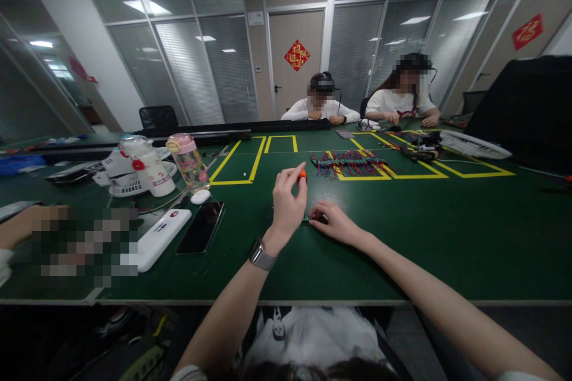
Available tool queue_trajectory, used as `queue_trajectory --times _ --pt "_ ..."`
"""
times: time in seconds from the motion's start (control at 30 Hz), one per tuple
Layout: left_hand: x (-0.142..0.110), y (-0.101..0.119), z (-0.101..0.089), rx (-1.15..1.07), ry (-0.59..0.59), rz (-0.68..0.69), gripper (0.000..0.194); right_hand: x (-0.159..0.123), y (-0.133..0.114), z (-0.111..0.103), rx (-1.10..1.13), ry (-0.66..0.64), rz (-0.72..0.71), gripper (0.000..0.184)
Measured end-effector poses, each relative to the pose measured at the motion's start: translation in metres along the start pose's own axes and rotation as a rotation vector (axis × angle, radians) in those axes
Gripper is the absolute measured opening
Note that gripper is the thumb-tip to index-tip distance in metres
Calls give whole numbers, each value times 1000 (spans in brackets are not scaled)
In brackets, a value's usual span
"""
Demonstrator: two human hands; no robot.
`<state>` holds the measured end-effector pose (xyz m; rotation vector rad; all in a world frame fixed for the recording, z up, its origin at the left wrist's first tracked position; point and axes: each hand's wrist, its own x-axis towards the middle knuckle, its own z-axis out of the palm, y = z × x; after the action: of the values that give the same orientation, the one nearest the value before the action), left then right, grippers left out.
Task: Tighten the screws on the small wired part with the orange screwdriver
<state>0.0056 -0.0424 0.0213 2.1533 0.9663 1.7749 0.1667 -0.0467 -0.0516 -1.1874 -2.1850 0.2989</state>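
Here | orange piece (302,174) clamped in left grip (287,199) | green board (306,219) just below

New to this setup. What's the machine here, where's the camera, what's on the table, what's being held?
There's no machine: it's a person working with two bare hands. The single picture comes from a camera worn on their head, looking forward and down, so their forearms enter from the bottom.

The left hand pinches something with an orange end; the rest is hidden. The right hand rests low, fingertips at a small green piece, too small to identify.

On the green table: a black phone and a white slab-shaped device to the left, a pink-lidded bottle behind them, and a pile of coloured wires beyond the hands. Two other people sit across.
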Motion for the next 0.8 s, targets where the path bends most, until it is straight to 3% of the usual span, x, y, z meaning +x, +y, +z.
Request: queue_trajectory --times 0.8 --pt "0 -1 0 10 -7 4 31 0 1 1 18 5 2 4"
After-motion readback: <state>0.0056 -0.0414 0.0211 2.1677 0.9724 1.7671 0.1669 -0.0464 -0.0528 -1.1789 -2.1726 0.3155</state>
